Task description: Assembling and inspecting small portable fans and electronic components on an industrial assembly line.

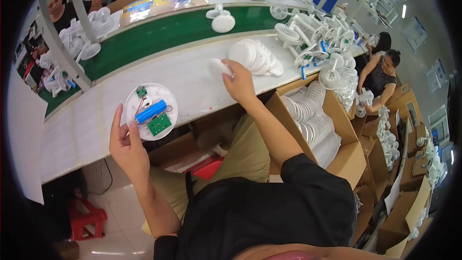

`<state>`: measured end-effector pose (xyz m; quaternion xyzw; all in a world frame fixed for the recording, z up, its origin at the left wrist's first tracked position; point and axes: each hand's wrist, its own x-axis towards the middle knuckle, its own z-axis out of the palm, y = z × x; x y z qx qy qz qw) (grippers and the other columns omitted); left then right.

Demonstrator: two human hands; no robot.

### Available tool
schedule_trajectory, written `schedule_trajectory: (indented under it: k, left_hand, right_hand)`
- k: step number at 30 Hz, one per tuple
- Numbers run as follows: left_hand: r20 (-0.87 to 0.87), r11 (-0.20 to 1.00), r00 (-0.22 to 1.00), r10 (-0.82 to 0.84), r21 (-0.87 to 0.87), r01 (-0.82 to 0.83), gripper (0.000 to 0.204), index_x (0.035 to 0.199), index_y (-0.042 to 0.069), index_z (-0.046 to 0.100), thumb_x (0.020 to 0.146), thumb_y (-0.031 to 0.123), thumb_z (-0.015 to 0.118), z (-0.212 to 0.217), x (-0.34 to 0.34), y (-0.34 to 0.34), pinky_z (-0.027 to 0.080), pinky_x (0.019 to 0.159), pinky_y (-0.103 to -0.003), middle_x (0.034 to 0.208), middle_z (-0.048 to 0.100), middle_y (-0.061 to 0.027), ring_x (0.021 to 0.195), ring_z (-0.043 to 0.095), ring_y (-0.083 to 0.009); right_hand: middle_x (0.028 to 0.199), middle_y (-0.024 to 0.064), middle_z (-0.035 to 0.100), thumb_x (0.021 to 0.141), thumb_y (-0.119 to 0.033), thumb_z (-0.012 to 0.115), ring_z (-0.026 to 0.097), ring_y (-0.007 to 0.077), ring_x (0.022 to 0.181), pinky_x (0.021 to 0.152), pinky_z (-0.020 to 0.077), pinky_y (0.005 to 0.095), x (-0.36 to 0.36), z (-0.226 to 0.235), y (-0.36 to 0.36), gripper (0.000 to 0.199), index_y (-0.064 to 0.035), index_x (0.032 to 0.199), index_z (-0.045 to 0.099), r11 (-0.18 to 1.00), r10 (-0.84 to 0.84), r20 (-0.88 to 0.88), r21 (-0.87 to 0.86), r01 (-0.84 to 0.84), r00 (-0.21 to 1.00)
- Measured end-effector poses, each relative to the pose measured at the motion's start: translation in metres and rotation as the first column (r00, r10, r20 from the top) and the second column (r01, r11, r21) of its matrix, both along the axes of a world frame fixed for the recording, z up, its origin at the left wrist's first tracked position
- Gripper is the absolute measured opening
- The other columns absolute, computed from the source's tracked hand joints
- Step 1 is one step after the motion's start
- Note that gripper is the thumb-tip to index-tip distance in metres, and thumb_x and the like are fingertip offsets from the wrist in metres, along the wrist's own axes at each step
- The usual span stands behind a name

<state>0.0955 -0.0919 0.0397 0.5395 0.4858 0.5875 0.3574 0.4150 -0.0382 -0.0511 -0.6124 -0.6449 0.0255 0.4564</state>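
My left hand (128,145) grips the left rim of a round white plastic base (168,97), thumb on its inner side. Inside that base lie a blue cylindrical battery (151,111), a green circuit board (159,124), a smaller green board (141,92) and thin wires. Over the white worktop, my right hand (239,83) pinches a white round disc (217,69), which is slightly blurred. Just beyond it, a pile of similar white round discs (242,54) lies on the worktop.
A green conveyor belt (178,28) runs behind the worktop (86,120), carrying a white fan part (223,23). White fans (317,33) heap at the right. An open carton (349,161) of stacked white round parts stands by my right arm. Another person (382,74) sits farther right.
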Motion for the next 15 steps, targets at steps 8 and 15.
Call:
schedule_trajectory:
  k: [8, 15]
  left_hand:
    - [0.152, 0.999, 0.987, 0.046, 0.003, -0.047, 0.041, 0.134, -0.001, 0.052, 0.093, 0.0, 0.056, 0.002, 0.001, -0.006, 0.056, 0.072, -0.024, 0.1, 0.069, -0.0189, 0.082, 0.067, -0.0174]
    - [0.288, 0.996, 0.954, 0.086, -0.025, -0.083, 0.041, 0.133, 0.0, 0.052, 0.092, -0.001, 0.056, 0.001, 0.004, -0.007, 0.058, 0.071, -0.024, 0.097, 0.069, -0.0195, 0.082, 0.067, -0.0176]
  right_hand:
    - [0.122, 0.0218, 0.059, 0.081, -0.004, 0.061, 0.06, 0.0388, 0.105, 0.091, 0.0475, 0.0379, -0.005, -0.007, -0.01, 0.056, -0.0044, 0.135, 0.047, 0.996, 0.033, -0.213, -0.071, -0.049, 0.976]
    - [0.125, 0.0204, 0.057, 0.085, -0.005, 0.061, 0.058, 0.0333, 0.106, 0.093, 0.0461, 0.0373, -0.008, -0.004, -0.015, 0.053, -0.0033, 0.135, 0.043, 0.997, -0.007, -0.341, -0.073, -0.02, 0.94]
